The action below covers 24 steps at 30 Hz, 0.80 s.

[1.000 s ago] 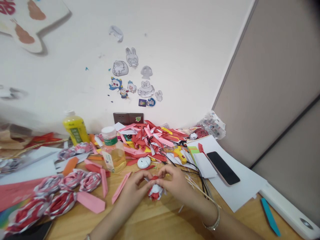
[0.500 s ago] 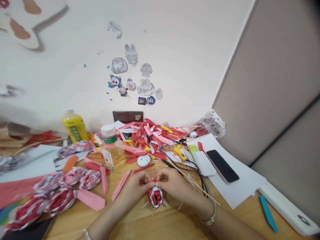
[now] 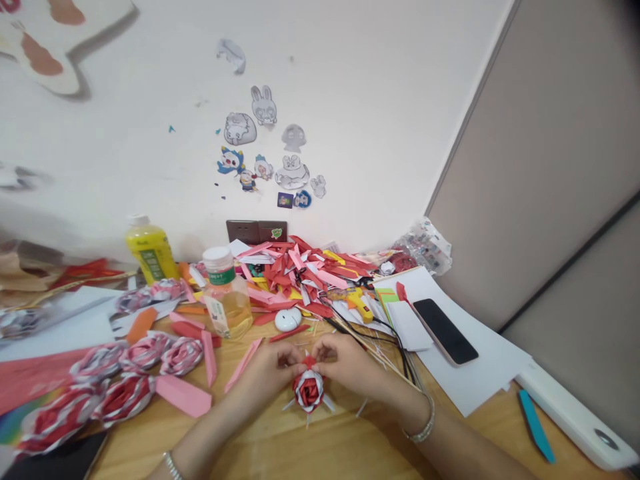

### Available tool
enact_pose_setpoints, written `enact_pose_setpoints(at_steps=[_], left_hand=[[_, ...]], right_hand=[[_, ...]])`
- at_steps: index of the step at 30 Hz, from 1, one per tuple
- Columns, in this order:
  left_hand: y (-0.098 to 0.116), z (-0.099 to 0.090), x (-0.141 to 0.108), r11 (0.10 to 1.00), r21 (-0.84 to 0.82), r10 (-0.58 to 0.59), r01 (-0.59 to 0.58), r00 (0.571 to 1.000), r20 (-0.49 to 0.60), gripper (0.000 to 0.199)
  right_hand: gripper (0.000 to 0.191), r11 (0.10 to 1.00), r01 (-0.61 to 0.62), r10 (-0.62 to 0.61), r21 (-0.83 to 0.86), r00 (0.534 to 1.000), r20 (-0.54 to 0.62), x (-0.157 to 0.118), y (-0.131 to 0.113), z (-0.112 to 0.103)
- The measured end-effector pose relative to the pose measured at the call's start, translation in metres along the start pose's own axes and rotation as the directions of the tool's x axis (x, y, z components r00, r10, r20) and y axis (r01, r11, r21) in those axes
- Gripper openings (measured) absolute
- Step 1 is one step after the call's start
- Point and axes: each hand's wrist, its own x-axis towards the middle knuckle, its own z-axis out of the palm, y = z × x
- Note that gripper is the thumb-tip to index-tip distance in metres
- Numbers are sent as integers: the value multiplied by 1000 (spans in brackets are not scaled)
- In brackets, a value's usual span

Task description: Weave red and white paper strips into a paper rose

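A red and white folded paper flower (image 3: 309, 391) is at the front middle of the wooden table, with thin pale strips sticking out around it. At its far edge, a red paper piece (image 3: 309, 362) sits between my two hands. My left hand (image 3: 274, 367) pinches this piece from the left, thumb and fingertips together. From the right, my right hand (image 3: 340, 360) pinches it as well, its other fingers curled. The fingertips partly cover the red piece. Close beyond the hands lie a white earbud case (image 3: 288, 320) and a pink paper strip (image 3: 243, 364).
Behind is a heap of folded paper strips (image 3: 300, 273), with a yellow glue gun (image 3: 360, 304) and black cables beside it. Two bottles, one with yellow liquid (image 3: 151, 253), stand left of it. Several finished twisted paper flowers (image 3: 125, 397) lie left. A phone (image 3: 445, 331) rests on white paper at right.
The red piece at the flower's far edge shows more between my fingertips, and the flower has shifted slightly left. Both hands keep their pinch. The view has moved a little.
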Motion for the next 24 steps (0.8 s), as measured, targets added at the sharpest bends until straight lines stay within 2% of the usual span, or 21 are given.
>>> enact_pose_setpoints(at_steps=[9,15,17,19,21,24], left_hand=[[9,-1,-5,995,14,-100,99,994,53,10],[4,-3,-4,997,59,-47,44,998,52,12],[5,-8,-4,997,52,-68,64,995,79,11],[8,-15,-5,992,-4,-123,125,980,156,13],[10,-20,-7,965,-147,-177,215,955,239,22],[8,-23,-10,895,-309,-235,322,929,287,32]], right_hand=[[5,987,8,-10,-160,1000,-12,-4,-1,9],[6,984,35,-34,-174,999,11,-6,-4,8],[7,988,40,-39,-150,999,15,-6,-5,9],[9,993,37,-36,-111,999,12,-7,-6,10],[10,997,28,-29,-77,1000,-4,-7,-7,10],[11,998,27,-29,-64,999,-30,-7,-8,9]])
